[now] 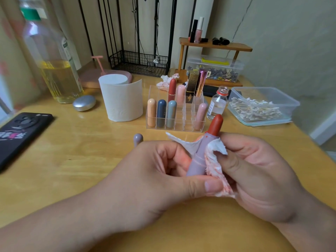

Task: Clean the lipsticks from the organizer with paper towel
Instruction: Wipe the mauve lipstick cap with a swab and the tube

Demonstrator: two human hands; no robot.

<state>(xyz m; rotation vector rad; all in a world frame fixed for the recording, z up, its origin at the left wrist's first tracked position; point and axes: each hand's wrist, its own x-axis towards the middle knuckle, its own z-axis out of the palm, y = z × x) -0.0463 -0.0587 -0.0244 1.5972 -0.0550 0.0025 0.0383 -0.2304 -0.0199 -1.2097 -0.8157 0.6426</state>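
left hand: grips lipstick, tip tilted toward 1 o'clock | right hand: pinches stained towel against lipstick | organizer: on surface, 12 o'clock of hands | cap: 10 o'clock

Soft, even light falls across my yellow wooden desk, with a pale sheen beside the round silver metal case. My left hand casts only a faint shadow. The wide lens bows the edges, blurring the tall clear plastic bottle of yellow liquid.
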